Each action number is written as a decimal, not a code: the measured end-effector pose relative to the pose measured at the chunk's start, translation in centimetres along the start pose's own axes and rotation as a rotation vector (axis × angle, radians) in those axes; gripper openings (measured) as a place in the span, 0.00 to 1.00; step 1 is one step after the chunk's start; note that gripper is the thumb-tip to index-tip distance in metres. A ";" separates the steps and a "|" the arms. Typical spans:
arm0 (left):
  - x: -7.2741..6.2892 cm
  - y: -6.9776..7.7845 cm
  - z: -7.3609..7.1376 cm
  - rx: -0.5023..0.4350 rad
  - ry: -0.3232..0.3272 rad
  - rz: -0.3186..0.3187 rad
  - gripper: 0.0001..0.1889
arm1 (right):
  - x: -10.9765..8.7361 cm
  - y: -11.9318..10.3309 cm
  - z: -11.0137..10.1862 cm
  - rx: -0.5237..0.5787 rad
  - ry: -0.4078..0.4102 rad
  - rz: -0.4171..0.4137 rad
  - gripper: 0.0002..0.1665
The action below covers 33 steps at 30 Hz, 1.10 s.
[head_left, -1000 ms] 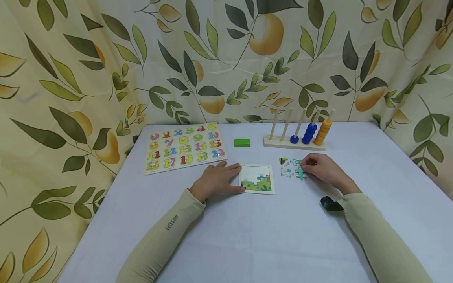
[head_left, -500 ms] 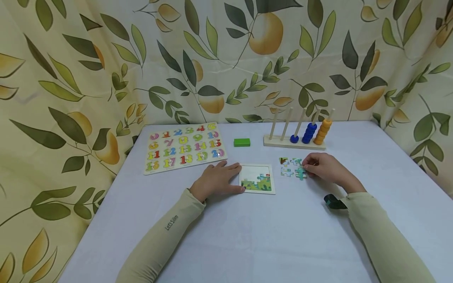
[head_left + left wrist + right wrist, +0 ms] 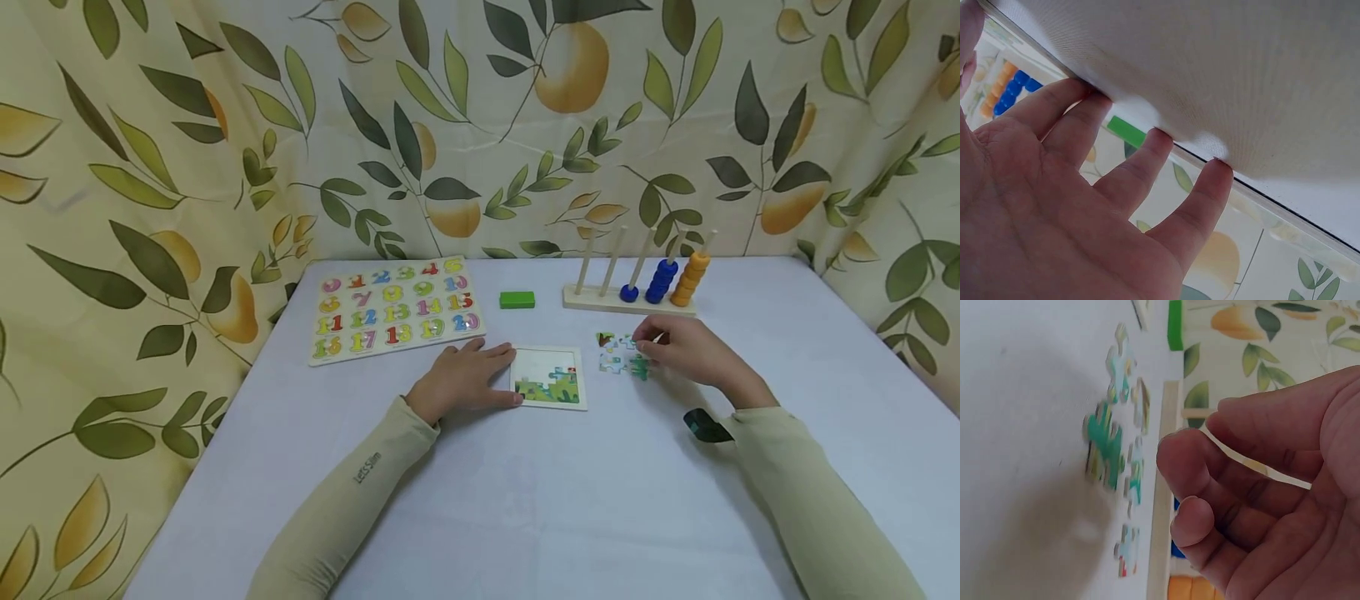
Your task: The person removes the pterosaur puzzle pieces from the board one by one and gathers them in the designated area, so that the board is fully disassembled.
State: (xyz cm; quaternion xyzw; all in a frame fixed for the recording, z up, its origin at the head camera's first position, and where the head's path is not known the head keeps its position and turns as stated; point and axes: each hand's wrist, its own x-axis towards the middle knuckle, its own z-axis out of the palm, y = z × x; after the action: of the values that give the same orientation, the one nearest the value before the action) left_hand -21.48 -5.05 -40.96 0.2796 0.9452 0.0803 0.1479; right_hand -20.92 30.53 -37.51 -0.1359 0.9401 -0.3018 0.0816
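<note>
My left hand point(image 3: 467, 382) lies beside a small white-framed jigsaw puzzle point(image 3: 551, 387), its spread fingers and thumb touching the frame's left side. Green ground pieces fill the puzzle's lower part, and the upper part shows bare white. To the right, several loose jigsaw pieces point(image 3: 611, 363) lie close together on the table. Over their right side hovers my right hand point(image 3: 686, 352), fingers loosely bent. In the right wrist view a green jigsaw piece point(image 3: 1104, 447) lies on the cloth, apart from the fingertips point(image 3: 1182, 456); nothing shows between thumb and fingers. The hand partly covers the pieces in the head view.
A number puzzle board point(image 3: 397, 310) lies at the back left. Behind the framed puzzle is a green block point(image 3: 517, 300). A wooden peg stand point(image 3: 630, 305) with blue and orange beads stands at the back right, before a patterned curtain point(image 3: 480, 125).
My right hand has shifted slightly left and away over the loose pieces, its fingertips lifting. My left hand stays at the frame. The head view has tilted a little.
</note>
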 end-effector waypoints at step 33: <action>0.3 0.1 -0.1 0.002 -0.028 -0.021 0.45 | 3.2 -5.0 4.3 -0.011 -0.205 -0.173 0.22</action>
State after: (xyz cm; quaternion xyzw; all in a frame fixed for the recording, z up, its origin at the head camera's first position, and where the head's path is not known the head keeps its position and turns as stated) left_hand -21.67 -4.85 -40.95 0.2710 0.9461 0.0737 0.1615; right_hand -21.95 23.30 -38.21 -0.2473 0.9132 -0.2868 0.1503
